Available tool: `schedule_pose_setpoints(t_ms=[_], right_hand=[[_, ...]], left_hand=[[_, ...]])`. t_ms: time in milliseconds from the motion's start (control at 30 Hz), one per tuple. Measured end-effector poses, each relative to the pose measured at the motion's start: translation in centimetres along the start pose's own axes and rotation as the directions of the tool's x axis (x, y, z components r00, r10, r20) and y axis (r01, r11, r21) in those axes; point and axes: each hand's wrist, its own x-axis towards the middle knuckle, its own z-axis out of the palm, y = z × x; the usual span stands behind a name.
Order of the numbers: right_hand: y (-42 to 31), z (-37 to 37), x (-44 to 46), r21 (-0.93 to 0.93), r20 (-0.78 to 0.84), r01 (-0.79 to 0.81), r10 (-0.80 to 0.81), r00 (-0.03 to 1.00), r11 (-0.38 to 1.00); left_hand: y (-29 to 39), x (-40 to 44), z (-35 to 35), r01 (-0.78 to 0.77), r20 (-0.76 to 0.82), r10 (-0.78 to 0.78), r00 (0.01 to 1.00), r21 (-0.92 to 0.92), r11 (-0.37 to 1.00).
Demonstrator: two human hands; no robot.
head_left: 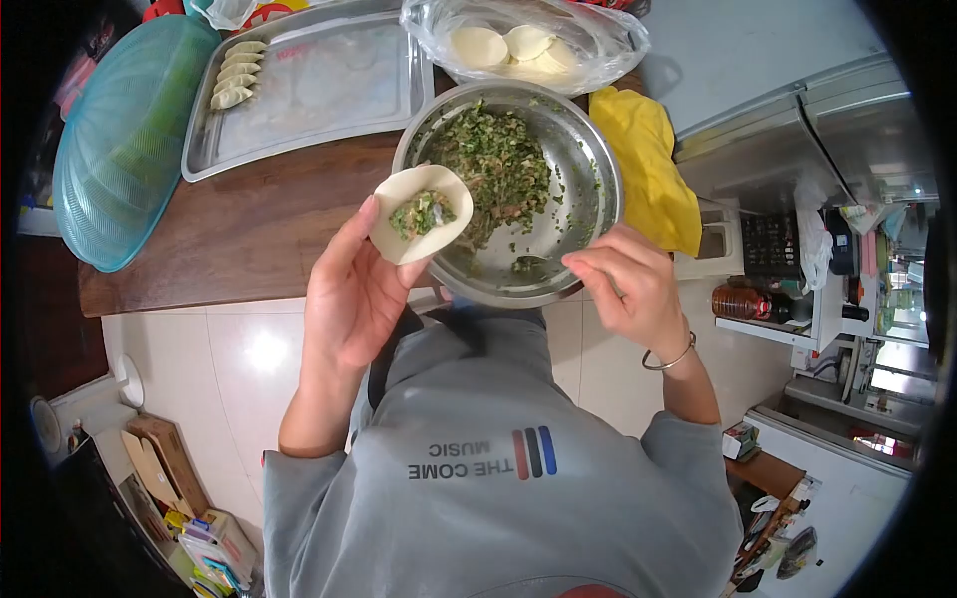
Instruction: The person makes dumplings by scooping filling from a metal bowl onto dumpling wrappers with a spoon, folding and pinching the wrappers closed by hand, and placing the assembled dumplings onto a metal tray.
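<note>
My left hand (351,284) holds a round dumpling wrapper (395,239) by its edge, left of the steel bowl. A small heap of green, meaty filling (423,214) lies in the middle of the wrapper. With thumb and fingers pinched, my right hand (628,277) grips a spoon (533,263) at the bowl's near right rim. The spoon's head rests low inside the steel bowl (604,179), with bits of filling on it. Chopped green filling (498,159) is heaped on the bowl's left side, and the bare metal shows on the right.
Several folded dumplings (237,76) line the left end of a metal tray (319,140). Stacked wrappers (528,45) lie in a clear plastic bag (618,50) behind the bowl. A blue mesh cover (135,140) leans at left; a yellow cloth (648,169) hangs over the wooden table's (249,234) right edge.
</note>
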Motion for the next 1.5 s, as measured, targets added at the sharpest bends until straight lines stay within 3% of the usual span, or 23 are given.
schedule_pose_setpoints(t_ms=[167, 233, 367, 433, 467, 533, 767, 867, 933, 967, 1033, 1100, 1167, 1233, 1300, 1333, 1400, 1433, 1500], right_hand=[[-0.4, 1.5, 0.9, 0.083, -0.020, 0.140, -0.139, 0.990, 0.987], [-0.4, 1.6, 1.1, 0.142, 0.051, 0.259, -0.268, 0.962, 0.955], [0.7, -0.7, 0.9, 0.088, 0.162, 0.282, -0.293, 0.942, 0.955], [1.1, -1.8, 0.7, 0.053, 0.157, 0.191, -0.197, 0.968, 0.980], [1.2, -1.8, 0.6, 0.050, 0.157, 0.188, -0.194, 0.968, 0.981], [1.3, -1.6, 0.3, 0.064, 0.081, 0.018, -0.023, 0.996, 0.998], [0.9, -0.5, -0.5, 0.178, 0.070, -0.024, 0.012, 0.997, 0.984], [0.4, -0.6, -0.5, 0.254, 0.071, -0.132, 0.118, 0.990, 0.958], [0.2, -0.2, -0.4, 0.450, 0.070, -0.444, 0.466, 0.882, 0.775], [0.2, -0.2, -0.4, 0.451, 0.066, -0.438, 0.460, 0.886, 0.778], [1.0, -0.7, -0.1, 0.618, 0.211, -0.622, 0.662, 0.720, 0.480], [1.3, -0.8, 0.3, 0.679, 0.180, -0.569, 0.646, 0.742, 0.464], [1.2, -1.0, 0.6, 0.887, 0.101, -0.340, 0.588, 0.803, 0.313], [0.1, -0.2, 1.3, 0.902, 0.006, -0.261, 0.596, 0.803, 0.343], [-1.2, 0.6, 2.0, 0.812, -0.263, -0.122, 0.544, 0.797, 0.571], [-1.6, 0.5, 1.9, 0.811, -0.265, -0.118, 0.540, 0.799, 0.573], [-2.1, 0.3, 1.6, 0.378, -0.298, -0.196, 0.319, 0.900, 0.905], [-2.3, 0.7, 1.5, 0.377, -0.301, -0.192, 0.316, 0.900, 0.906], [-2.8, 1.8, 1.6, -0.007, -0.335, 0.128, -0.123, 0.934, 0.992]], left_hand=[[0.1, 0.0, -0.1, -0.008, 0.001, 0.008, 1.000, 0.013, 1.000], [0.1, 0.0, -0.1, -0.006, -0.142, 0.013, 0.990, 0.052, 0.999], [0.2, -0.2, 0.2, -0.028, -0.149, 0.043, 0.988, 0.105, 0.994], [0.4, -0.2, -0.4, 0.012, 0.079, -0.020, 0.997, 0.103, 0.995], [0.2, -0.1, -0.3, 0.014, 0.081, -0.023, 0.996, 0.103, 0.995], [-0.2, 0.0, 0.2, 0.023, -0.111, -0.010, 0.994, 0.116, 0.993], [-0.4, 0.1, 0.4, 0.046, -0.031, -0.041, 0.999, 0.202, 0.978], [-0.5, 0.0, 0.5, 0.033, -0.042, -0.024, 0.999, 0.229, 0.973], [-0.4, -0.2, 0.5, 0.056, -0.052, -0.046, 0.998, 0.215, 0.975], [-0.4, -0.2, 0.3, 0.050, -0.048, -0.041, 0.998, 0.219, 0.975], [-0.5, -0.2, -0.2, 0.072, -0.120, -0.051, 0.992, 0.185, 0.980], [-0.7, -0.1, 0.1, 0.060, -0.088, -0.044, 0.995, 0.189, 0.980], [-0.8, 0.1, -0.4, 0.076, -0.083, -0.071, 0.994, 0.057, 0.996], [-1.1, 0.4, -1.4, 0.082, -0.034, -0.081, 0.996, 0.044, 0.996], [-1.3, 0.5, -1.2, 0.096, 0.012, -0.096, 0.995, 0.032, 0.995], [-1.6, 0.6, -0.5, 0.081, -0.048, -0.080, 0.996, 0.033, 0.996], [-1.9, 0.6, 0.6, 0.066, -0.106, -0.061, 0.992, 0.038, 0.997], [-2.1, 0.6, 1.1, 0.058, -0.128, -0.047, 0.991, 0.085, 0.995], [-2.3, 0.8, 1.4, 0.047, -0.147, -0.027, 0.989, 0.134, 0.990]])
